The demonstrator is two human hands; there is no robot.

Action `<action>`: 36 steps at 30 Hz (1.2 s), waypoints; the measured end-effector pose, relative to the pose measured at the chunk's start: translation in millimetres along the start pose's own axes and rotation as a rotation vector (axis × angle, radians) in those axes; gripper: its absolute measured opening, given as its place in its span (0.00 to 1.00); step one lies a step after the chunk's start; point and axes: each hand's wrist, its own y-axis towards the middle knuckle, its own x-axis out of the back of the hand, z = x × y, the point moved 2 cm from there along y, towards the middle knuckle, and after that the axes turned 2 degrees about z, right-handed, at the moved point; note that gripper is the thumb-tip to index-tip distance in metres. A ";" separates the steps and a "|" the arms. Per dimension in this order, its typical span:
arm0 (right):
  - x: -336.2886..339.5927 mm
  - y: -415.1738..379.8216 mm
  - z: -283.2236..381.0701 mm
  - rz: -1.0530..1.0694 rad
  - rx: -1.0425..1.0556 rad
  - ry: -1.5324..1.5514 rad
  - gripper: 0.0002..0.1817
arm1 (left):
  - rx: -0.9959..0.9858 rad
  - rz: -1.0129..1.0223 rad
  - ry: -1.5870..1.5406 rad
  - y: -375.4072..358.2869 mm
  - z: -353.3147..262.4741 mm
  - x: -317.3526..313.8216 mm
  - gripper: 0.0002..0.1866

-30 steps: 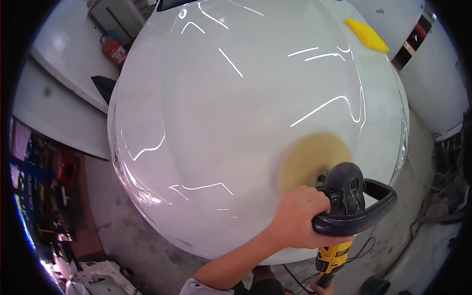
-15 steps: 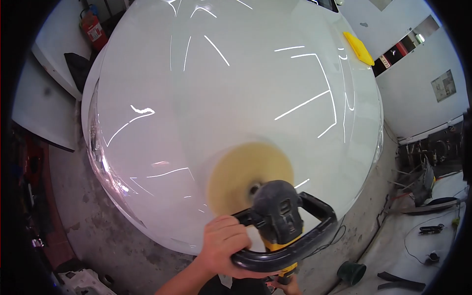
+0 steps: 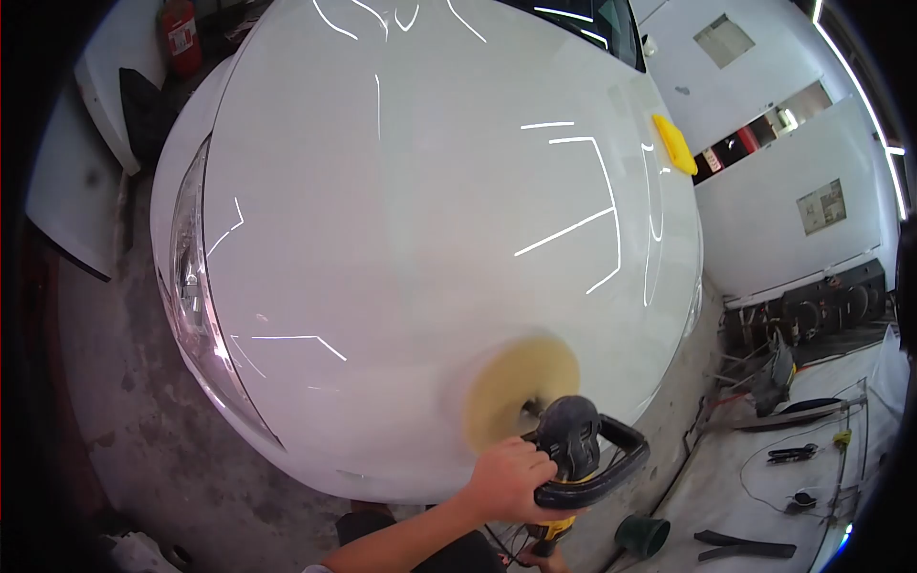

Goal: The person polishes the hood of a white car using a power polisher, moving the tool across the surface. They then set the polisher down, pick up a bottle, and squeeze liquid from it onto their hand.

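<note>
A yellow-and-black car polisher [image 3: 573,435] is held over the front of a white car hood [image 3: 401,258]. Its round yellowish pad [image 3: 506,392] is blurred by spinning and lies against the paint, or very close to it. Fingers of my left hand [image 3: 511,477] wrap the left side of the black loop handle [image 3: 607,482]. Lower down, at the bottom edge, my right hand [image 3: 547,557] is partly visible around the polisher's rear grip; most of it is cut off. A dark power cord hangs by that grip.
A yellow cloth [image 3: 674,143] lies on the hood's right edge. The headlight [image 3: 191,277] is at left. On the floor at right are a dark green bucket [image 3: 642,537], black trim strips [image 3: 745,547] and loose parts. A red fire extinguisher [image 3: 181,38] stands back left.
The polisher, with both hands on it, has moved right and toward the hood's front edge in view. My head view has shifted too, showing more of the windshield.
</note>
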 end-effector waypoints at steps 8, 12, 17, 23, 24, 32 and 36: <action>-49.4 -4.3 -9.3 -0.100 -0.199 -0.076 0.10 | -0.016 -0.052 0.061 -5.2 1.4 56.7 0.26; -72.1 9.4 4.9 -0.072 -0.147 -0.107 0.14 | -0.027 -0.123 0.123 19.4 8.3 92.8 0.26; -71.3 15.0 38.7 -0.128 -0.163 0.001 0.08 | -0.018 -0.164 0.152 39.3 13.8 85.7 0.28; -31.5 -1.1 4.8 -0.119 -0.200 -0.066 0.08 | 0.130 0.009 0.080 16.3 10.7 62.8 0.28; -34.1 -4.7 3.8 -0.087 -0.160 -0.044 0.08 | 0.121 0.000 0.085 13.9 6.8 65.4 0.28; -102.6 20.1 58.7 0.085 -0.090 -0.056 0.12 | 0.095 -0.084 0.161 30.0 13.9 159.9 0.24; -147.2 44.5 106.3 0.355 0.218 0.013 0.09 | 0.244 -0.419 0.146 57.8 41.6 210.9 0.26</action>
